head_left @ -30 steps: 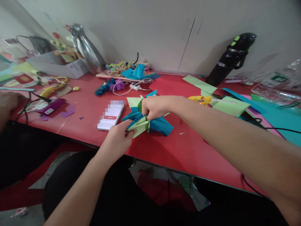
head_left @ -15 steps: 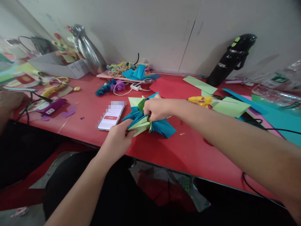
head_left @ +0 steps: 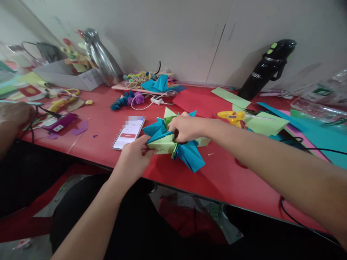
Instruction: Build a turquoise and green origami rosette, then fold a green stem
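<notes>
A folded paper flower (head_left: pixel 190 155) with blue and pale green pointed petals is at the front of the red table, between my two hands. My left hand (head_left: pixel 137 153) pinches one green and blue petal at its left side. From the right, my right hand (head_left: pixel 185 128) reaches over it, with curled fingers pressed into the middle; the fingertips are hidden among the folds. Just left of the flower lies a phone (head_left: pixel 129 133) with its screen lit.
A yellow glue gun (head_left: pixel 231 116) lies to the right among green paper sheets (head_left: pixel 267 123). Behind are a white cable (head_left: pixel 155 101), a blue folded paper piece (head_left: pixel 161 83), a metal jug (head_left: pixel 103 57) and a black bottle (head_left: pixel 267 68). Another person's hand (head_left: pixel 16 113) rests at far left.
The paper flower has turned a little; its lower right blue petal now points further down and a green petal shows at right. Both hands keep their hold.
</notes>
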A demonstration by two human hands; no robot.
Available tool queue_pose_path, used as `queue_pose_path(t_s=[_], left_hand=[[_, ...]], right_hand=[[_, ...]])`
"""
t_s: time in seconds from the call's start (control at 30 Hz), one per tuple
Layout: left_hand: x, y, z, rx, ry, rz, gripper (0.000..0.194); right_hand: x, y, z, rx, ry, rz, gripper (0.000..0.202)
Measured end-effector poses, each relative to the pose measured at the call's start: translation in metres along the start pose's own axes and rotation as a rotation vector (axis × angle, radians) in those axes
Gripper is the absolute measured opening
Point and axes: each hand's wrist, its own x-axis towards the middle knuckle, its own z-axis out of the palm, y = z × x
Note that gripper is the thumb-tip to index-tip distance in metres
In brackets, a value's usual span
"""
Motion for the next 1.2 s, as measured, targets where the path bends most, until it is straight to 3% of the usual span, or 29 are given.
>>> queue_pose_path(t_s=[0.27,0.57,0.73,1.0,1.2], left_hand=[[0.0012,0.0040,-0.0021,0.120,0.009,0.016,0.016],[0.0008,-0.0004,-0.0021,0.127,0.020,-0.019,0.021],[0.0005,0.0034,-0.0024,0.126,0.023,-0.007,0.021],[0.0015,0.0059,-0.0021,0.134,-0.015,0.009,0.024],[0.0011,0.0037,-0.0021,0.132,0.000,0.008,0.021]], right_hand=[[-0.0042,-0.0017,-0.0015,0.130,-0.008,0.013,0.014],[-0.0057,-0.0026,-0.0033,0.196,0.009,0.026,0.014],[-0.0055,-0.0024,0.0007,0.258,0.054,0.036,0.023],[-0.0047,-0.0033,0.0024,0.202,0.068,-0.018,0.019],[-0.0069,-0.0021,0.0010,0.293,0.055,0.030,0.016]])
